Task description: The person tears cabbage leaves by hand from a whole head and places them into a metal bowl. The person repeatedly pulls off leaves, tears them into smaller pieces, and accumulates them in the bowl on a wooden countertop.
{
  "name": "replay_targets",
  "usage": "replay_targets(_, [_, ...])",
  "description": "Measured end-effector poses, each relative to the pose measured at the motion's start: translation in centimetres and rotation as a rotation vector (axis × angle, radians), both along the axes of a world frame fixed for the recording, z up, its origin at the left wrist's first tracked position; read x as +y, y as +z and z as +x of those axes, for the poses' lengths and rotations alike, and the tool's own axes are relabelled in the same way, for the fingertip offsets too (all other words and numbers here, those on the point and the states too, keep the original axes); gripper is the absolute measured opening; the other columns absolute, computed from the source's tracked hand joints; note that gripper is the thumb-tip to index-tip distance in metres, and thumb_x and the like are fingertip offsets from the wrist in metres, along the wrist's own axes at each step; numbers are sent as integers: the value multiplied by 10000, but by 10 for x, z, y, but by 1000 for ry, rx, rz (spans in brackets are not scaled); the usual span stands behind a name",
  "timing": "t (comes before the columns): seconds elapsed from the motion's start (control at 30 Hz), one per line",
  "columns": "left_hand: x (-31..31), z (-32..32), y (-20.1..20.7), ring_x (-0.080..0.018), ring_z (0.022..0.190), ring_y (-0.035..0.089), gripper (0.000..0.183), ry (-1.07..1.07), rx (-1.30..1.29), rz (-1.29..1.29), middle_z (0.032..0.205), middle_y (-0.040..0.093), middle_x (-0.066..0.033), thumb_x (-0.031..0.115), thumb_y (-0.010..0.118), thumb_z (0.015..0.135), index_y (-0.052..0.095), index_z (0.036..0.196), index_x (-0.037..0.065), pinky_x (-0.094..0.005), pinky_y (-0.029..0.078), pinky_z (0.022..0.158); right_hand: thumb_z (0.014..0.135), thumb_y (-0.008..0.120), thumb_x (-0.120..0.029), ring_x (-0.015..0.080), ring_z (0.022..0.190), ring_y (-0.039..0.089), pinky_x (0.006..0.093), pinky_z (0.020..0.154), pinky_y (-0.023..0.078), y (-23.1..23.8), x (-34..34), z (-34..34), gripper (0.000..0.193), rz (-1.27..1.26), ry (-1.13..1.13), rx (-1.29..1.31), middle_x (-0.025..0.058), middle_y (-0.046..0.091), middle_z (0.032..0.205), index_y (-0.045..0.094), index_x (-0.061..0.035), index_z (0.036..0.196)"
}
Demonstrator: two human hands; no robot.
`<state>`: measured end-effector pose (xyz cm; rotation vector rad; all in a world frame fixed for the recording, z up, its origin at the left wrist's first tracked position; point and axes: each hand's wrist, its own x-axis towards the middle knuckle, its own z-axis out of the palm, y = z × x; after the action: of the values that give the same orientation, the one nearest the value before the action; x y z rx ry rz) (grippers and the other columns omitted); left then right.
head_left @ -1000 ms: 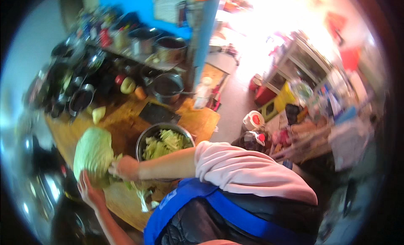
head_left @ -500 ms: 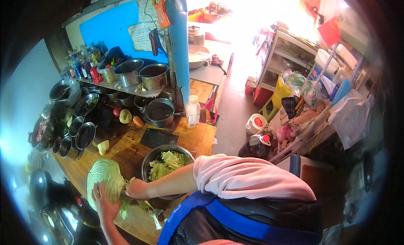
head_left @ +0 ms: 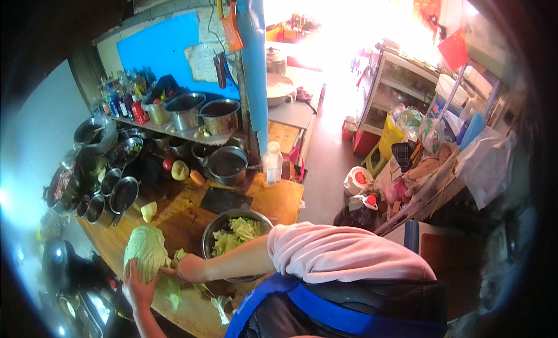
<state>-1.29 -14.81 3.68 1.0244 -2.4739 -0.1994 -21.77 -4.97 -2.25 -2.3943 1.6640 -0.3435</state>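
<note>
At the lower left of the frame, a pale green cabbage [head_left: 146,251] stood on the wooden tabletop [head_left: 279,201]. The left hand [head_left: 136,286] cupped it from below, grip grasping the head, while the right hand [head_left: 187,268] pressed against its side, fingers closed on the leaves. Just right of the cabbage, a steel bowl [head_left: 212,236] held cut leaves. A dark cleaver [head_left: 224,200] lay above the bowl, and a cut wedge [head_left: 149,211] sat nearby.
</note>
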Motion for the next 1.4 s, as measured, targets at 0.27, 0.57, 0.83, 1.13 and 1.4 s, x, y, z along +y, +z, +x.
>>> replay_targets(0.27, [-39, 14, 29, -340, 989, 675, 649, 83, 308, 203, 1081, 695, -191, 110, 837, 578, 645, 1187, -3, -408, 517, 886, 1027, 387, -329, 410, 824, 641, 469, 705, 515, 42, -44, 5, 417, 9, -117, -251, 204, 622, 909, 475, -129, 1382])
replay_targets(0.57, [-53, 58, 39, -216, 984, 640, 429, 137, 480, 457, 1117, 693, -115, 251, 657, 919, 623, 1267, 3, -358, 498, 887, 960, 489, -312, 372, 789, 653, 496, 696, 518, 76, -74, 22, 366, -315, -31, -429, 194, 636, 886, 567, -103, 1249])
replay_targets(0.83, [-44, 101, -1, -121, 907, 628, 467, 414, 927, 779, 1049, 684, -49, 373, 686, 925, 633, 1228, 22, -289, 499, 809, 836, 571, -72, 337, 923, 654, 426, 756, 537, 13, -37, -18, 258, -386, 134, -389, 156, 667, 951, 682, -115, 1065])
replay_targets(1.13, [1, 132, -18, -135, 999, 616, 479, 398, 977, 793, 1146, 665, -80, 317, 606, 976, 559, 1335, 2, -274, 489, 869, 838, 626, -111, 332, 936, 683, 407, 755, 562, 93, -17, 38, 153, -264, 310, -282, 154, 585, 1307, 666, 4, 931])
replay_targets(1.4, [13, 116, -10, -130, 1038, 603, 565, 306, 913, 728, 1198, 641, -82, 261, 686, 917, 505, 1385, 0, -270, 478, 919, 797, 647, -82, 372, 911, 683, 410, 741, 571, 71, -39, 98, 232, -411, 314, -371, 170, 557, 1349, 627, -26, 1021])
